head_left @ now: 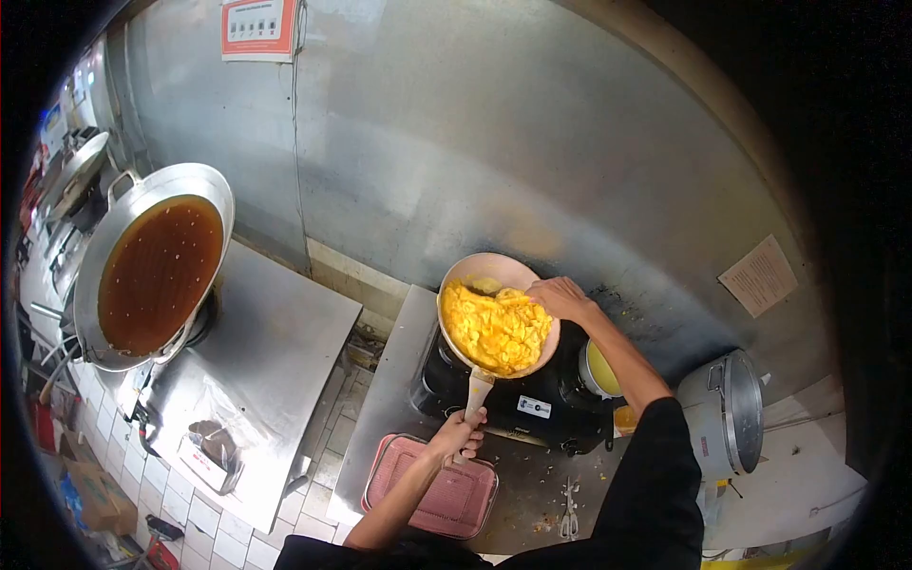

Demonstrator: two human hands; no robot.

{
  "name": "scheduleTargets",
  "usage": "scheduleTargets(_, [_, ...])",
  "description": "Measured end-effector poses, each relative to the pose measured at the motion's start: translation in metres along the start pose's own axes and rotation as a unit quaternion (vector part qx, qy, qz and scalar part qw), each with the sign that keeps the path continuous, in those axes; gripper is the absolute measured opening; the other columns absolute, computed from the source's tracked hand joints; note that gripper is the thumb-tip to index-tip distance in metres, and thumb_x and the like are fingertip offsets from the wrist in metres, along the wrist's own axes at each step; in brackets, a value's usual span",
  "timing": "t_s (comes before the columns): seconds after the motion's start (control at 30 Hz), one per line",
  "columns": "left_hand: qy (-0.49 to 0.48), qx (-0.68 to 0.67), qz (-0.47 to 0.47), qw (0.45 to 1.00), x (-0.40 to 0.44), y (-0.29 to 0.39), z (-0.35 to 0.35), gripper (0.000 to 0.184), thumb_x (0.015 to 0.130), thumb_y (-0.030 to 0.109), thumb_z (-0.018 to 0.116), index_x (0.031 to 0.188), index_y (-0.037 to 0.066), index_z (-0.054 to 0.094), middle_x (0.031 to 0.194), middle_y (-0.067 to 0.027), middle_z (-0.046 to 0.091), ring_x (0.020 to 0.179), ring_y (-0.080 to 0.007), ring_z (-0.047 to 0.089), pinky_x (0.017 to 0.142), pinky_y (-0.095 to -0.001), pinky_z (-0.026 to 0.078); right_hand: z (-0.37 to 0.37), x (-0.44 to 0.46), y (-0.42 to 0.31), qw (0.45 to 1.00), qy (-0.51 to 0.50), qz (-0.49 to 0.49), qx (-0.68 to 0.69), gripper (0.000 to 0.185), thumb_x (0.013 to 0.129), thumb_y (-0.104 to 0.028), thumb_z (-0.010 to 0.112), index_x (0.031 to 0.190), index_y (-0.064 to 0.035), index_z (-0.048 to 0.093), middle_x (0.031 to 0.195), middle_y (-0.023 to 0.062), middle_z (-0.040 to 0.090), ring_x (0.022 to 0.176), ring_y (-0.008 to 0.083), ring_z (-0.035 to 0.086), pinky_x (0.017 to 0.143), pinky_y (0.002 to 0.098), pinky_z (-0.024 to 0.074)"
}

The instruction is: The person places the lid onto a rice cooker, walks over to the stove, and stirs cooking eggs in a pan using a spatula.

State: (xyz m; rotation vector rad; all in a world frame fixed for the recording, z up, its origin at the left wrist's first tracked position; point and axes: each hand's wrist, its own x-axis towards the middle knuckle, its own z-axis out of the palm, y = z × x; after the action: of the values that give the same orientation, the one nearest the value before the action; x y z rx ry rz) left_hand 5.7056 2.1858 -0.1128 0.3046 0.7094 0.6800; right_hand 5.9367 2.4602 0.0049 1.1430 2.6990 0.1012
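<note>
Black sleeves [655, 465] lay nearest. My left grip [456, 438] clasped the handle [480, 388], axis toward one o'clock; yellow food [499, 332] in the pan [502, 267] lay at eight o'clock from my nearer right grip [562, 299], its hold undeterminable.

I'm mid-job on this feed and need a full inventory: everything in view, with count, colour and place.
Frying pan: one, pale inside, over the stove
Egg-like food: one mass, yellow, in the pan
Stove: one, black, centre
Small pot: one, yellow contents, stove's right side
Tray or lid: one, pinkish red, before the stove
Scissors: one pair, silvery, lower centre
Large pot: one, silver, right
Wok: one, silver, brown liquid inside, left
Table: one, steel, left
Notices: two, red-bordered and buff, wall
Far-left clutter: uncountable, blurred
Left hand: one, on the pan handle
Right hand: one, pan's right rim
</note>
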Motion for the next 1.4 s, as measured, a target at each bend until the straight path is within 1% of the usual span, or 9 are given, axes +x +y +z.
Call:
scheduleTargets(0.2, [-0.002,0.005,0.006,1.000,-0.004,0.004,0.001,0.030,0.102,0.038,0.055,0.097,0.011,0.045,0.065,0.0054,0.032,0.049,-0.0044,0.025,0.040,-0.0229,0.020,-0.074,-0.061,-0.040,0.997,0.045,-0.012,-0.062,0.021,0.080,-0.009,0.066,0.100,-0.0117,0.072,0.094,0.0077,0.067,0.089,0.0283,0.066,0.073,0.0415,0.0546])
scheduleTargets(0.3, [-0.004,0.004,0.009,1.000,-0.002,0.001,0.000,0.030,0.103,0.037,0.055,0.099,0.010,0.044,0.066,0.0051,0.031,0.049,-0.0047,0.025,0.040,-0.0233,0.020,-0.061,-0.086,-0.044,0.994,-0.027,-0.061,-0.082,0.023,0.078,-0.008,0.068,0.101,-0.0114,0.072,0.094,0.0073,0.067,0.090,0.0280,0.065,0.075,0.0414,0.0548])
scheduleTargets(0.57, [-0.008,0.008,0.010,1.000,-0.002,0.001,-0.001,0.028,0.104,0.037,0.053,0.098,0.010,0.045,0.066,0.0061,0.031,0.050,-0.0042,0.026,0.041,-0.0226,0.021,-0.097,-0.078,-0.036,0.978,0.016,0.188,-0.088,0.015,0.081,-0.011,0.064,0.089,-0.0075,0.076,0.092,0.0146,0.071,0.088,0.0340,0.069,0.081,0.0472,0.0534])
scheduleTargets(0.83, [0.001,0.004,0.004,1.000,0.000,0.001,-0.001,0.034,0.102,0.040,0.056,0.101,0.008,0.045,0.067,0.0036,0.033,0.048,-0.0050,0.028,0.039,-0.0233,0.023,0.017,0.031,-0.009,0.973,0.045,0.132,-0.185,0.017,0.082,-0.011,0.061,0.084,-0.0025,0.075,0.085,0.0167,0.072,0.081,0.0340,0.072,0.071,0.0416,0.0569])
scheduleTargets(0.97, [0.010,0.016,0.003,1.000,-0.005,0.006,0.002,0.033,0.102,0.039,0.055,0.101,0.008,0.045,0.068,0.0034,0.034,0.049,-0.0050,0.028,0.040,-0.0235,0.023,-0.040,0.041,-0.026,0.980,0.091,0.091,-0.152,0.017,0.082,-0.012,0.059,0.079,-0.0016,0.072,0.081,0.0188,0.070,0.076,0.0329,0.072,0.069,0.0426,0.0574])
scheduleTargets(1.07, [0.003,0.014,0.002,1.000,-0.005,0.006,0.002,0.032,0.103,0.039,0.054,0.100,0.008,0.045,0.067,0.0036,0.034,0.049,-0.0049,0.028,0.040,-0.0236,0.023,-0.017,0.056,-0.012,0.977,0.041,0.120,-0.169,0.016,0.081,-0.013,0.060,0.079,-0.0021,0.072,0.081,0.0171,0.071,0.077,0.0319,0.072,0.069,0.0426,0.0574])
scheduleTargets(1.17, [-0.003,0.018,0.012,1.000,-0.003,0.007,0.002,0.032,0.103,0.039,0.054,0.100,0.008,0.045,0.066,0.0042,0.033,0.049,-0.0046,0.028,0.040,-0.0234,0.023,-0.015,0.054,-0.012,0.974,0.057,0.013,-0.219,0.016,0.082,-0.013,0.060,0.078,-0.0027,0.072,0.080,0.0164,0.072,0.077,0.0316,0.072,0.068,0.0420,0.0575])
scheduleTargets(1.27, [-0.008,0.005,0.006,1.000,-0.001,0.001,-0.004,0.032,0.103,0.040,0.054,0.099,0.008,0.046,0.065,0.0050,0.033,0.049,-0.0046,0.028,0.040,-0.0232,0.023,-0.047,0.050,-0.010,0.979,0.049,0.090,-0.178,0.016,0.082,-0.013,0.060,0.080,-0.0033,0.072,0.080,0.0137,0.072,0.077,0.0302,0.072,0.068,0.0418,0.0577])
scheduleTargets(1.4, [0.020,0.028,0.004,0.999,-0.004,0.006,0.004,0.033,0.103,0.040,0.054,0.097,0.009,0.046,0.066,0.0054,0.033,0.049,-0.0049,0.028,0.040,-0.0234,0.023,-0.004,0.052,-0.018,0.971,0.048,0.041,-0.230,0.017,0.084,-0.014,0.058,0.084,-0.0025,0.071,0.080,0.0133,0.071,0.078,0.0308,0.072,0.069,0.0421,0.0581])
